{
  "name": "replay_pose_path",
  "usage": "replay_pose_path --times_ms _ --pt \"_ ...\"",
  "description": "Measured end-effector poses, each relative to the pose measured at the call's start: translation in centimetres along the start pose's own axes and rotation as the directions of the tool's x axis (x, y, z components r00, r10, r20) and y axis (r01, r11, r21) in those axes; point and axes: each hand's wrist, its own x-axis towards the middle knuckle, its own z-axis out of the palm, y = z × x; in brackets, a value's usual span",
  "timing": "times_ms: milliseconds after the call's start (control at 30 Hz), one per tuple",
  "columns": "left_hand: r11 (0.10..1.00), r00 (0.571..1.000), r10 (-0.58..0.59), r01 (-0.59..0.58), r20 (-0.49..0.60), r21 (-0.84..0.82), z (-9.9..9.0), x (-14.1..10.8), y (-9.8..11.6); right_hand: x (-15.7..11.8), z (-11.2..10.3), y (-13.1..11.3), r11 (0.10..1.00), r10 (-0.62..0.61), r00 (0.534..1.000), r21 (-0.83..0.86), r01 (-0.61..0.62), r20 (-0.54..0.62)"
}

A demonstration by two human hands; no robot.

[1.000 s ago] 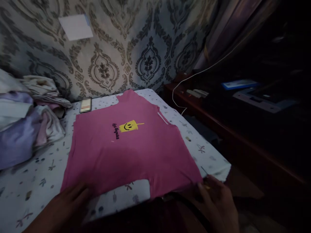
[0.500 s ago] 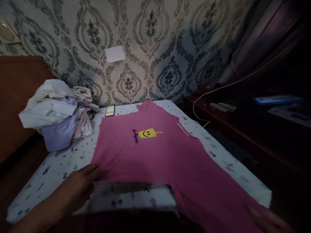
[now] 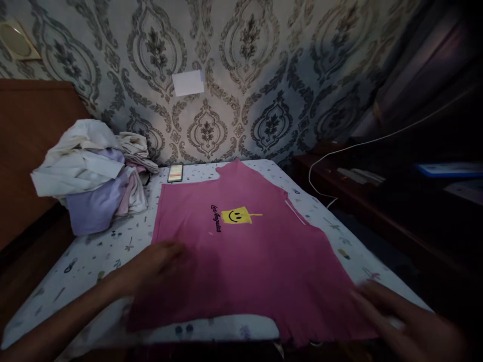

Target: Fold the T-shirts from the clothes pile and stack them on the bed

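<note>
A pink T-shirt [image 3: 256, 266] lies spread on the patterned bedsheet [image 3: 141, 229], its neck side toward the right. It bears a yellow smiling cup print and dark "Los Angeles" lettering. Over the shirt's left part is my left hand [image 3: 162, 261], its fingers smeared by motion, so I cannot tell whether they touch the cloth. At the end of the near sleeve is my right hand [image 3: 403, 314], blurred, with fingers stretched out and the thumb apart. Whether it touches the sleeve cannot be made out.
A heap of white and lilac clothes [image 3: 94, 171] sits at the bed's left, beside a brown wooden board [image 3: 33, 146]. Near the wall lies a phone [image 3: 175, 173]. On the right stands a dark table [image 3: 320, 176] with a white cable [image 3: 354, 145] across it.
My left hand has moved up and right, from the shirt's edge to over it. My right hand has moved up and left, and the near sleeve now lies shorter and flatter.
</note>
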Motion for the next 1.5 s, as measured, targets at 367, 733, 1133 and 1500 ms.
replay_pose_path --times_ms 367,733,1133,1500 --pt "0.963 0.925 -0.208 0.251 -0.317 0.101 1.0 12.8 -14.9 19.3 16.8 -3.7 0.915 -0.358 0.761 0.041 0.402 0.541" --pt "0.716 0.721 -0.590 0.675 -0.363 0.177 -5.4 16.2 -22.6 35.0 21.6 1.0 0.949 0.244 0.911 -0.274 -0.154 0.333" --pt "0.582 0.600 -0.701 0.794 -0.385 0.176 -6.2 18.3 -23.1 39.7 25.7 4.3 0.897 0.414 0.898 -0.237 -0.374 0.148" --pt "0.845 0.866 -0.244 0.411 -0.437 0.342 -2.6 17.8 -16.4 33.9 24.5 -0.5 0.998 0.038 0.984 0.036 -0.045 0.176"
